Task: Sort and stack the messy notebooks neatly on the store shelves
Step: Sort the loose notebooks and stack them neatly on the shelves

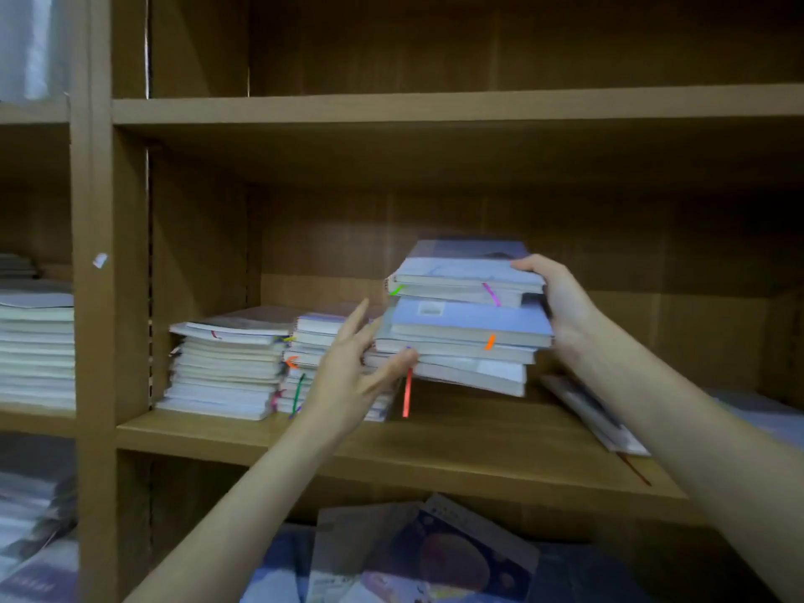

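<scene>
Gripped between both hands, an uneven bundle of notebooks is held above the middle shelf board, its underside clear of the wood. The right hand is clamped on the bundle's right end, thumb laid over the top cover and fingers hidden behind the edges. The left hand is set against the lower left corner, thumb pressed under the bottom notebooks and fingers extended up along the side. The covers within the bundle are seen to be misaligned, several jutting out to the right. Ribbon markers are noted: a red ribbon hanging from the bottom edge, an orange one and a pink one on the front edges.

To the left on the same board, two stacked piles are recorded: a cream-paged stack by the upright and a second stack just beside it, partly covered by the left hand. A thin notebook is lying flat at the right behind the forearm. Loose printed covers are seen on the shelf below. Further stacks are observed in the neighbouring bay to the left.
</scene>
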`<control>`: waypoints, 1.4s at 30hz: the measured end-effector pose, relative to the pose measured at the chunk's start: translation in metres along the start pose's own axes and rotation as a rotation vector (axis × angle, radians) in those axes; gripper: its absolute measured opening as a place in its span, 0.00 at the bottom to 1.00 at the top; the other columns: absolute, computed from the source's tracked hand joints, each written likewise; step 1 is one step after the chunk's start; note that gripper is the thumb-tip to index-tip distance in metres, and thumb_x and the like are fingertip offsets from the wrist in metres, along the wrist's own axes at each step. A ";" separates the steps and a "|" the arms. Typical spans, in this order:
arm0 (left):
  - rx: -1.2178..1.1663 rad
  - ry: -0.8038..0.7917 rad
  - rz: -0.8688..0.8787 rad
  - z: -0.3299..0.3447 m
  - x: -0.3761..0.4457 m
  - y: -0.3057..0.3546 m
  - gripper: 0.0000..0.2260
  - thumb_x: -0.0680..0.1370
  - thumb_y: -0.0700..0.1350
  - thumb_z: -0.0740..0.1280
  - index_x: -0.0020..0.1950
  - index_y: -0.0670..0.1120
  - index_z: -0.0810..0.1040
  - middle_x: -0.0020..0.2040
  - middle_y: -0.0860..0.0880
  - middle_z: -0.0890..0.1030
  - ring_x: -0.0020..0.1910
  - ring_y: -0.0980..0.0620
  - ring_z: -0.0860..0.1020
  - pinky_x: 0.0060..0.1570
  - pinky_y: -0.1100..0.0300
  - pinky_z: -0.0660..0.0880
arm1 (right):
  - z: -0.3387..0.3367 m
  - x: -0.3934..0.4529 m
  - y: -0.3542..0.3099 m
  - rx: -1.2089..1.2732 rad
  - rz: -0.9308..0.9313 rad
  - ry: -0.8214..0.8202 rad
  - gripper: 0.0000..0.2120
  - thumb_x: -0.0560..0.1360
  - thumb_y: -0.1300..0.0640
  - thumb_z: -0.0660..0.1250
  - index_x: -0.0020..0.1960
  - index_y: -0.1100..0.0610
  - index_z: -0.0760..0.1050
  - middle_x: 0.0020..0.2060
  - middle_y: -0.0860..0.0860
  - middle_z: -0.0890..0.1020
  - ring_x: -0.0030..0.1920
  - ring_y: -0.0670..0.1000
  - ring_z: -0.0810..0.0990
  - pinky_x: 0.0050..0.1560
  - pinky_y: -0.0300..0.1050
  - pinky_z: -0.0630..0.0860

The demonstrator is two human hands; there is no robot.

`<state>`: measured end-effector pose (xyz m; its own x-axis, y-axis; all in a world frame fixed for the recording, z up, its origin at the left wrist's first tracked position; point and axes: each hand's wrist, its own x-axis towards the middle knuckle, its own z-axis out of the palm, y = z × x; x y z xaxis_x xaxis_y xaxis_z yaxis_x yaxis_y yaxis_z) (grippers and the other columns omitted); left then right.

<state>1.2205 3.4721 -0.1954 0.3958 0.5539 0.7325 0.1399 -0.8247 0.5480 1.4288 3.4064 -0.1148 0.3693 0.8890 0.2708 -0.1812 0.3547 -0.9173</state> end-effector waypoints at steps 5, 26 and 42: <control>-0.250 -0.205 0.034 0.054 -0.012 0.028 0.25 0.70 0.42 0.74 0.55 0.64 0.65 0.43 0.68 0.79 0.44 0.73 0.77 0.45 0.75 0.72 | -0.063 -0.034 -0.012 -0.068 0.020 0.116 0.11 0.77 0.54 0.58 0.39 0.56 0.74 0.26 0.52 0.80 0.24 0.51 0.79 0.26 0.37 0.76; 0.167 -0.299 -0.142 0.067 -0.017 -0.014 0.24 0.64 0.49 0.78 0.59 0.50 0.79 0.50 0.57 0.81 0.49 0.60 0.78 0.44 0.71 0.70 | -0.076 -0.002 0.050 -0.815 0.088 0.138 0.02 0.77 0.62 0.65 0.48 0.59 0.76 0.35 0.53 0.75 0.36 0.48 0.73 0.33 0.39 0.70; -0.363 -0.259 -0.440 0.058 -0.004 -0.006 0.34 0.73 0.38 0.71 0.75 0.45 0.59 0.70 0.45 0.68 0.70 0.49 0.67 0.65 0.60 0.65 | -0.079 -0.031 0.065 -0.809 0.119 0.178 0.28 0.70 0.54 0.74 0.64 0.58 0.64 0.52 0.56 0.74 0.37 0.49 0.70 0.30 0.40 0.66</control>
<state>1.2710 3.4680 -0.2246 0.5852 0.7493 0.3101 0.0405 -0.4089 0.9117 1.4777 3.3789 -0.2063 0.5394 0.8244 0.1713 0.4575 -0.1162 -0.8816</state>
